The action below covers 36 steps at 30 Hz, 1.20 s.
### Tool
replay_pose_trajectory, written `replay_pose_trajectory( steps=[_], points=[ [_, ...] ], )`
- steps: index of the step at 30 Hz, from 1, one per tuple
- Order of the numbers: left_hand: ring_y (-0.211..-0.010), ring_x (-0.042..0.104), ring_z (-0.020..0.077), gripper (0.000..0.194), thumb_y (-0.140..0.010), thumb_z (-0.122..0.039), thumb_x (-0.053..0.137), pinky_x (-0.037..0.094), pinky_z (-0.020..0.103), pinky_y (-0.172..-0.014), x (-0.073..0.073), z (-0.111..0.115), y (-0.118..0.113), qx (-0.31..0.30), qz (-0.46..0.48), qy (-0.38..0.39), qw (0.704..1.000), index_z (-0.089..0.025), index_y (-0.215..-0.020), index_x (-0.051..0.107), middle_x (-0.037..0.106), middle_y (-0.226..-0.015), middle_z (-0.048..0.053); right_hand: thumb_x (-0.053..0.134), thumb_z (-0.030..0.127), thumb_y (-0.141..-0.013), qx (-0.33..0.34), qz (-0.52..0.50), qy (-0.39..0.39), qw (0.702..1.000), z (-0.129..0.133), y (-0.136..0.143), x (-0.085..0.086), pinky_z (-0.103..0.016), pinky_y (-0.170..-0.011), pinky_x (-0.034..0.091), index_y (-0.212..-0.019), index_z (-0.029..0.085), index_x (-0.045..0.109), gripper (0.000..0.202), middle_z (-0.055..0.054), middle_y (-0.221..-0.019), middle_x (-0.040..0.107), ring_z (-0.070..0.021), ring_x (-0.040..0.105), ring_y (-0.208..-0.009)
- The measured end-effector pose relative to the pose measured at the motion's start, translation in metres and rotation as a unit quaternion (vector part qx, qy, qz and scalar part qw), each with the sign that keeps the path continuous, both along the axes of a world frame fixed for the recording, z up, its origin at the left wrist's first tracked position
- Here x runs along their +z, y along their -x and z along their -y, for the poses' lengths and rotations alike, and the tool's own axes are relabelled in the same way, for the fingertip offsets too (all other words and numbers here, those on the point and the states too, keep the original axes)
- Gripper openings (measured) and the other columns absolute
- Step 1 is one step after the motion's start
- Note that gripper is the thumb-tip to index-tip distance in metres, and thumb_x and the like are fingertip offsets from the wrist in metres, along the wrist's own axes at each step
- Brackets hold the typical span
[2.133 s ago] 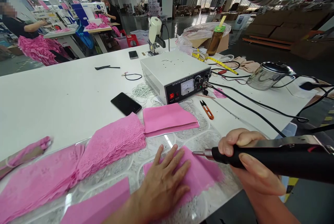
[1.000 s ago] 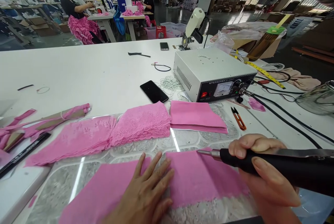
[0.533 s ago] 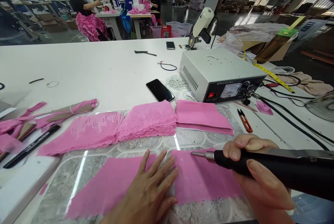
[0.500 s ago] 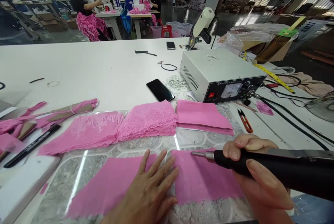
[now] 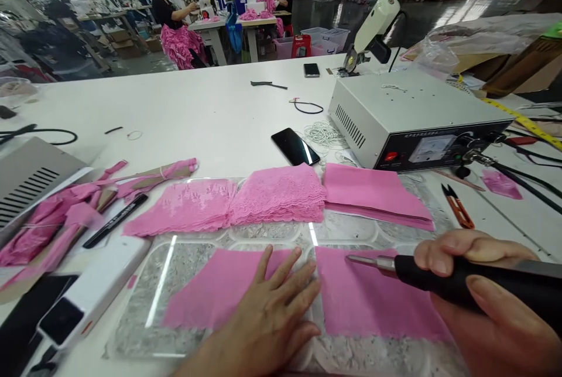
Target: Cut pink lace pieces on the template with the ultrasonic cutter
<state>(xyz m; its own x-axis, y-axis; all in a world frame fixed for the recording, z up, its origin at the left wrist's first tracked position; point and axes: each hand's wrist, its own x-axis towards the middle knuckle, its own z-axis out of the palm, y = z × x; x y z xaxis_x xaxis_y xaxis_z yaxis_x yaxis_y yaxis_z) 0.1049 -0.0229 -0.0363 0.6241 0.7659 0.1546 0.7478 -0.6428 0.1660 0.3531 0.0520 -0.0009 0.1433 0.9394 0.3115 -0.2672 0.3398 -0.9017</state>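
Observation:
My left hand lies flat with fingers spread, over the right part of a pink fabric panel with a curved left edge. In my right hand is a black handheld tool with a pointed metal tip. Its tip is at the upper left of a second pink panel; whether it touches the cloth I cannot tell. Both panels rest on a clear, patterned sheet. Behind them are pink lace pieces, a scalloped lace stack and a stack of plain pink pieces.
A metal control box with cables stands at back right, near orange thread snips. A black phone lies behind the lace. To the left are a marker, a white device and bundled pink strips. People sew beyond the table.
The view has turned left, so the table's things appear farther right and a vented grey box shows at left. Both hands and the tool tip keep about the same place over the panels.

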Motion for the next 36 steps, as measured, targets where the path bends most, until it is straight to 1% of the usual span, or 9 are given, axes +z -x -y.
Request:
replay_pose_trajectory(
  steps=[2, 4, 8, 11, 15, 22, 27, 32, 36],
  points=[
    [-0.144, 0.032, 0.0300, 0.044, -0.098, -0.032, 0.056, 0.016, 0.061, -0.120, 0.000, 0.005, 0.005, -0.011, 0.018, 0.011, 1.000, -0.016, -0.139, 0.050, 0.052, -0.145, 0.009, 0.078, 0.028, -0.073, 0.023, -0.007, 0.011, 1.000, 0.004, 0.005, 0.002, -0.030, -0.057, 0.055, -0.082, 0.025, 0.066, 0.016, 0.000, -0.080, 0.052, -0.0119, 0.051, -0.060],
    [-0.146, 0.029, 0.0279, 0.041, -0.098, -0.027, 0.055, 0.015, 0.058, -0.121, -0.001, 0.009, 0.009, -0.033, 0.036, 0.016, 0.999, -0.015, -0.137, 0.051, 0.054, -0.143, 0.009, 0.077, 0.029, -0.076, 0.059, -0.008, -0.001, 0.998, 0.008, 0.009, 0.000, -0.030, -0.056, 0.056, -0.085, 0.025, 0.065, 0.015, 0.000, -0.080, 0.053, -0.0112, 0.052, -0.058],
    [-0.148, 0.024, 0.0257, 0.044, -0.098, -0.026, 0.057, 0.008, 0.052, -0.123, -0.001, 0.012, 0.011, -0.071, 0.030, 0.038, 0.996, -0.016, -0.140, 0.048, 0.049, -0.148, 0.003, 0.071, 0.024, -0.081, 0.104, -0.021, -0.027, 0.994, 0.011, 0.017, -0.009, -0.029, -0.059, 0.057, -0.092, 0.023, 0.065, 0.012, 0.000, -0.085, 0.056, -0.0105, 0.055, -0.061],
    [-0.146, 0.028, 0.0252, 0.044, -0.099, -0.031, 0.054, 0.001, 0.050, -0.123, 0.000, 0.011, 0.009, -0.078, 0.019, 0.046, 0.996, -0.018, -0.141, 0.047, 0.046, -0.151, 0.000, 0.070, 0.021, -0.082, 0.115, -0.034, -0.031, 0.992, 0.010, 0.020, -0.013, -0.028, -0.060, 0.057, -0.094, 0.022, 0.065, 0.013, 0.000, -0.088, 0.056, -0.0099, 0.056, -0.063],
    [-0.143, 0.036, 0.0239, 0.037, -0.102, -0.035, 0.048, -0.006, 0.047, -0.123, -0.001, 0.010, 0.007, -0.076, 0.042, 0.026, 0.996, -0.018, -0.135, 0.053, 0.052, -0.146, 0.000, 0.070, 0.020, -0.082, 0.120, -0.033, -0.028, 0.992, 0.008, 0.023, -0.014, -0.029, -0.060, 0.056, -0.093, 0.022, 0.065, 0.013, 0.000, -0.088, 0.056, -0.0099, 0.055, -0.063],
    [-0.142, 0.037, 0.0231, 0.035, -0.104, -0.035, 0.044, -0.005, 0.046, -0.123, -0.001, 0.007, 0.006, -0.075, 0.065, 0.023, 0.995, -0.019, -0.133, 0.054, 0.054, -0.144, -0.001, 0.070, 0.020, -0.081, 0.120, -0.017, -0.034, 0.992, 0.007, 0.026, -0.015, -0.029, -0.060, 0.056, -0.090, 0.022, 0.064, 0.011, 0.000, -0.085, 0.056, -0.0105, 0.054, -0.063],
    [-0.140, 0.041, 0.0231, 0.033, -0.103, -0.033, 0.046, 0.004, 0.048, -0.124, 0.000, 0.008, 0.007, -0.080, 0.069, 0.025, 0.994, -0.018, -0.132, 0.055, 0.057, -0.141, 0.001, 0.069, 0.022, -0.082, 0.120, -0.023, -0.025, 0.992, 0.010, 0.024, -0.013, -0.030, -0.061, 0.055, -0.093, 0.023, 0.064, 0.012, -0.001, -0.086, 0.054, -0.0109, 0.054, -0.063],
    [-0.141, 0.039, 0.0213, 0.028, -0.102, -0.025, 0.049, 0.003, 0.042, -0.125, 0.001, 0.010, 0.011, -0.081, 0.097, 0.003, 0.992, -0.014, -0.125, 0.058, 0.063, -0.134, 0.003, 0.066, 0.026, -0.084, 0.135, -0.022, 0.008, 0.991, 0.025, 0.014, -0.006, -0.029, -0.059, 0.055, -0.094, 0.023, 0.062, 0.011, -0.001, -0.084, 0.051, -0.0113, 0.052, -0.063],
    [-0.140, 0.042, 0.0209, 0.025, -0.101, -0.026, 0.050, 0.004, 0.041, -0.125, 0.004, 0.009, 0.009, -0.094, 0.100, 0.003, 0.990, -0.014, -0.121, 0.060, 0.066, -0.130, 0.002, 0.064, 0.028, -0.085, 0.112, -0.006, 0.045, 0.993, 0.041, 0.014, -0.001, -0.029, -0.061, 0.056, -0.093, 0.024, 0.061, 0.009, -0.001, -0.082, 0.050, -0.0127, 0.053, -0.065]
  ],
)
